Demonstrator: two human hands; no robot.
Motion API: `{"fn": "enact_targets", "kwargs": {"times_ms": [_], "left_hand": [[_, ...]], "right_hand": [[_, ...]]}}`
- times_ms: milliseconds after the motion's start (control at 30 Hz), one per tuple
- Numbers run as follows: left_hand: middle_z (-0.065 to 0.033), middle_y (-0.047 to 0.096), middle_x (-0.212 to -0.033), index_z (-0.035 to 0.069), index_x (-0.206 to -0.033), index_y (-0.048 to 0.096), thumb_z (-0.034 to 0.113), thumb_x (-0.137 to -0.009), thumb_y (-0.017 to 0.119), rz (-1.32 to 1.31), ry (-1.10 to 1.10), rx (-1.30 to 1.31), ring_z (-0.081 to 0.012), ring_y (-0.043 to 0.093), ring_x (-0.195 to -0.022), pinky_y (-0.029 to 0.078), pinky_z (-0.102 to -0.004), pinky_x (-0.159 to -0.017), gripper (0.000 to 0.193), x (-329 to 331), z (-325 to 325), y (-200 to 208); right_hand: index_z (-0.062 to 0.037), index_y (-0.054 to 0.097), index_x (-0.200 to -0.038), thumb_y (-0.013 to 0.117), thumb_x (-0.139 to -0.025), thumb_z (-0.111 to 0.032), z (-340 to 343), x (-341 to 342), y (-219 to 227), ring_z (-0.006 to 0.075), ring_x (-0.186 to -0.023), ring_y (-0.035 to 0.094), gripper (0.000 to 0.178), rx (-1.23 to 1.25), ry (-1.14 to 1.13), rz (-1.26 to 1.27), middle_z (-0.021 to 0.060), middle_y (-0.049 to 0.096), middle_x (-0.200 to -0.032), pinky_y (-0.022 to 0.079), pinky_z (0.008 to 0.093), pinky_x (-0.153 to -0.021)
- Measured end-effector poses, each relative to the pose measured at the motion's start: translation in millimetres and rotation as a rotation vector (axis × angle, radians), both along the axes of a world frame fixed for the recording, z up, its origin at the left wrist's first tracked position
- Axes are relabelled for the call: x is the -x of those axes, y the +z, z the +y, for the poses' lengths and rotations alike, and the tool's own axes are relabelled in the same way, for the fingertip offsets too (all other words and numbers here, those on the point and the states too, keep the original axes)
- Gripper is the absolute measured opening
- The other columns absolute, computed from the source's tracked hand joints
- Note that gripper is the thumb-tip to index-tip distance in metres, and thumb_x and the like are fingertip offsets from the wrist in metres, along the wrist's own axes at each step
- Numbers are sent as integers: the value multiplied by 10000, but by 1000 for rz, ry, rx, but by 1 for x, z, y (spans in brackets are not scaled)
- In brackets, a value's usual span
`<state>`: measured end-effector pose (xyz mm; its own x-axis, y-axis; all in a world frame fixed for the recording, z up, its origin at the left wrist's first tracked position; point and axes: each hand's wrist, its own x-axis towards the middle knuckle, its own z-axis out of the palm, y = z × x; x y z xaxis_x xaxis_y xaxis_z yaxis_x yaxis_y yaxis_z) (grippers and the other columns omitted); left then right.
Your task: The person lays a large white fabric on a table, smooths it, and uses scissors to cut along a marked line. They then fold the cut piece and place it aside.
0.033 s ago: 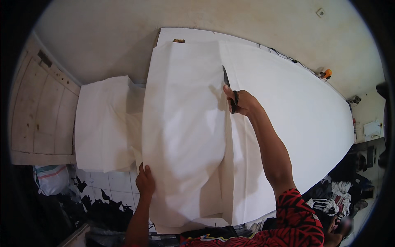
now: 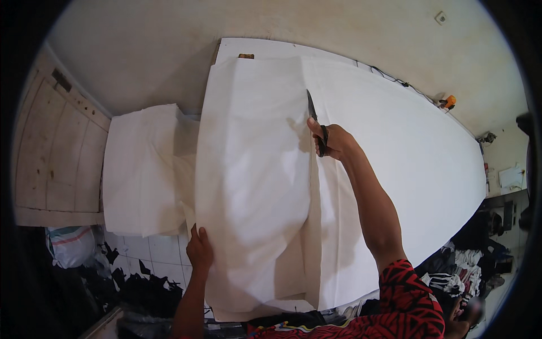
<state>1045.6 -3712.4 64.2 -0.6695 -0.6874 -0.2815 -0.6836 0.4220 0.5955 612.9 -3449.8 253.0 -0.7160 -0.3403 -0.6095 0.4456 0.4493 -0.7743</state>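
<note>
My right hand (image 2: 333, 140) is closed around the black handles of the scissors (image 2: 316, 121), whose dark blades point away from me along the cut in the white fabric (image 2: 254, 169). The cloth is thin, smooth and softly creased, spread lengthwise over the long white table (image 2: 418, 152). My left hand (image 2: 199, 251) lies flat, fingers open, on its near left edge.

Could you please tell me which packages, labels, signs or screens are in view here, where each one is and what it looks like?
Plastic sack: on the floor at lower left below the wooden door, bulging, whitish with a red stripe.
Small tag: at the far end of the white fabric, a brown-gold rectangle.
Wall plate: upper right on the wall, small, square, white.
No screen can be made out.
</note>
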Motion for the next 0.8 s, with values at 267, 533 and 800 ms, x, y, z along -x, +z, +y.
{"fn": "enact_targets", "kwargs": {"times_ms": [267,533,800], "left_hand": [[-286,765,-1079,66,-1495,555,435,-1162,390,12,11,-8,-516,727,-988,553,-574,-864,523,2,0,-1],[-275,771,-1050,69,-1511,548,507,-1161,352,-17,28,11,-512,732,-972,555,-577,-846,593,4,3,3],[-269,773,-1007,60,-1487,563,517,-1160,353,-26,55,-45,-509,735,-933,547,-578,-805,600,5,2,1]], "right_hand": [[-83,591,-878,787,-867,-736,-15,42,-5,196,-628,584,682,10,-28,18,27,566,-743,541,354,-600],[-81,579,-862,804,-834,-753,-34,87,-14,209,-624,614,709,-51,-55,-48,33,580,-740,540,361,-597],[-89,572,-893,860,-847,-644,-48,123,-11,167,-645,567,627,-12,-69,-92,14,562,-776,550,342,-595]]}}
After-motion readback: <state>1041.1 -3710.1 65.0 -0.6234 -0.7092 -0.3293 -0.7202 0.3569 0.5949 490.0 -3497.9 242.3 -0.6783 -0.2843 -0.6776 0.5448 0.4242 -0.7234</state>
